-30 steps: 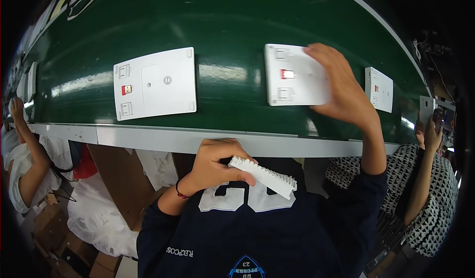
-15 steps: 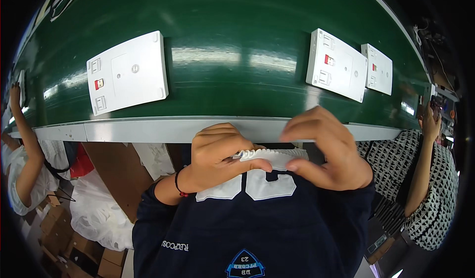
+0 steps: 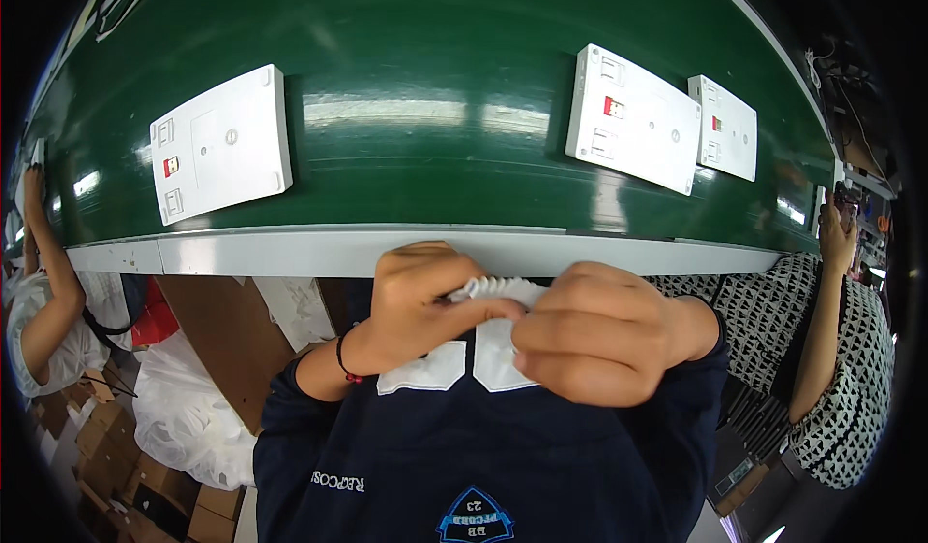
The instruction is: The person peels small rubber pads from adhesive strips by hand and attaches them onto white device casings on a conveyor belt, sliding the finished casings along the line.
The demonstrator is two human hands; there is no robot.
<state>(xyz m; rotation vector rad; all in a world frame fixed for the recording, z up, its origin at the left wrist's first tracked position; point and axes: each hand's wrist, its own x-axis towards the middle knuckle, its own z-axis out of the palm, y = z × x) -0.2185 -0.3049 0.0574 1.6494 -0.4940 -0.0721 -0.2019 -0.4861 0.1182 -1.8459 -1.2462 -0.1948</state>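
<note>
white ridged strip [image 3: 498, 289]: two-handed position

the strip is located in front of the dark shirt [image 3: 580, 466], just below the near edge of the counter [image 3: 416, 190] in this view. the left hand [image 3: 420, 297] pinches its left end between thumb and curled fingers, with the ridges showing along the upper edge. the right hand [image 3: 604, 335] covers its right end, fingers curled narrow. cannot tell whether these fingers grip the strip; the knuckles hide the contact.

change: half a second ago, the right hand was spread wider beside the strip; it is now drawn in over the end. one second ago, it was on the middle panel [image 3: 643, 123], which now lies on the counter, out of hand. meaning: both hands are now brought to the strip, and all three panels rest unattended.

surroundings: the right panel [image 3: 730, 128] lies at the edge of the middle panel; actual contact is unclear. the left panel [image 3: 222, 147] lies well apart from both. each panel is white and carries a small red-and-metal plug. below the counter, to the left, note brown cardboard [image 3: 217, 340] and a translucent plastic bag [image 3: 188, 408]. to the right, note a co-worker's patterned sleeve [image 3: 846, 398].
</note>
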